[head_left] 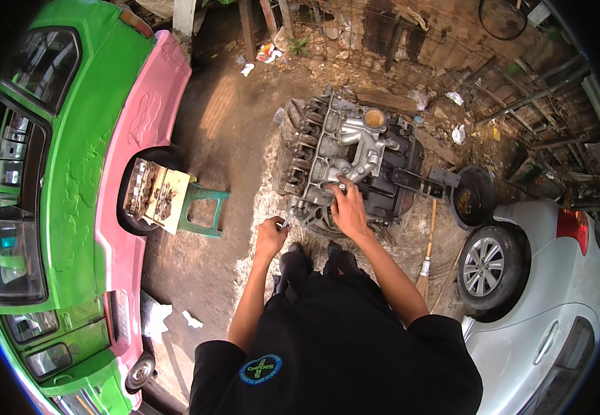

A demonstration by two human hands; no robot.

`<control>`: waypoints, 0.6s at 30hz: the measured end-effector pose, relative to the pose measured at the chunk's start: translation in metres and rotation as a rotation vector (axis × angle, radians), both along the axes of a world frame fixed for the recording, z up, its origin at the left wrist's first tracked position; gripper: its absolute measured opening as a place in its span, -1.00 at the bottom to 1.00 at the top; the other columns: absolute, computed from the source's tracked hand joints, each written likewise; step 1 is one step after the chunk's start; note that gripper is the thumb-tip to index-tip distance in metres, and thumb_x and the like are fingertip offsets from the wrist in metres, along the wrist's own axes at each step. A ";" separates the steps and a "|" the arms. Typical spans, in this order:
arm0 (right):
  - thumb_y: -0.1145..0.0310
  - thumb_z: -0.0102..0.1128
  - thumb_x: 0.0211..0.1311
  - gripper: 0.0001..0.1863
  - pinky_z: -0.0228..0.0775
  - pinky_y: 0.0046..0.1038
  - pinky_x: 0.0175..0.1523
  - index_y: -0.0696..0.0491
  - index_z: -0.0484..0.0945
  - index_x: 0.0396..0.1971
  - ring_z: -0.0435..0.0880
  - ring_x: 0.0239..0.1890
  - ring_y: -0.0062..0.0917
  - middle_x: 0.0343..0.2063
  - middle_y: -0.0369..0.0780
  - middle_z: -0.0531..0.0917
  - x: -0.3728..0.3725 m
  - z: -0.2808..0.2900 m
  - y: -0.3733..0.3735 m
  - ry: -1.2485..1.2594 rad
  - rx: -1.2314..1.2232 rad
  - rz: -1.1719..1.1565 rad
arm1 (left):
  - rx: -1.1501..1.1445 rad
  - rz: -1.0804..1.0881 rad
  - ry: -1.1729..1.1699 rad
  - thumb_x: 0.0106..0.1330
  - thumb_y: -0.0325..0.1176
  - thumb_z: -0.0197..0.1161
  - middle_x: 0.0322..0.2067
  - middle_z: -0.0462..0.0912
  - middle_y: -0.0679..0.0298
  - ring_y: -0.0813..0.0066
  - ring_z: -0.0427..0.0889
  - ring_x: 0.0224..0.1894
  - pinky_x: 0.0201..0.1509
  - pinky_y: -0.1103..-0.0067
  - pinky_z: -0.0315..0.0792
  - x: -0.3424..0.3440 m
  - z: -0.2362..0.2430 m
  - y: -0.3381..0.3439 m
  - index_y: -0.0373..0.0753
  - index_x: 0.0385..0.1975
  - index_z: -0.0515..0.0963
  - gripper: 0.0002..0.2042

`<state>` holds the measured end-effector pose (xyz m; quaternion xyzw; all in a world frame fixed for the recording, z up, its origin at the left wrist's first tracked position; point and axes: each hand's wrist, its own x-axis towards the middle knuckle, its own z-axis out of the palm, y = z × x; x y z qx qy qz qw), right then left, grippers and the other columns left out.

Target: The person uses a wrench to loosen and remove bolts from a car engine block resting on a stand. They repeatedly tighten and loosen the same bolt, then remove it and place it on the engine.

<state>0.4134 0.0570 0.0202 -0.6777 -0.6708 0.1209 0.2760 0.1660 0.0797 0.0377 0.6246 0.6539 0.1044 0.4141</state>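
Observation:
A dismantled engine sits on the ground ahead of me, with a silver intake manifold on top. My left hand is closed on a slim metal tool, which looks like a wrench, beside the engine's lower left corner. My right hand reaches onto the lower part of the manifold, its fingers bent round a small silver piece there that I cannot make out clearly.
A green-and-pink van stands left, near a green stool bearing a board of metal parts. At right are a silver car, a black basin and a broom. A wall with leaning timber and litter lines the back.

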 end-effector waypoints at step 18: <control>0.65 0.21 0.12 -0.49 0.38 -0.06 0.34 -0.02 0.57 0.11 0.40 0.31 -0.02 0.31 -0.05 0.34 -0.003 0.008 0.001 0.037 -0.028 -0.009 | 0.003 -0.056 0.061 0.22 -0.41 0.36 -0.20 0.73 -0.25 -0.08 0.75 -0.04 0.14 0.31 0.57 0.013 0.003 -0.003 -0.41 -0.04 0.71 -0.67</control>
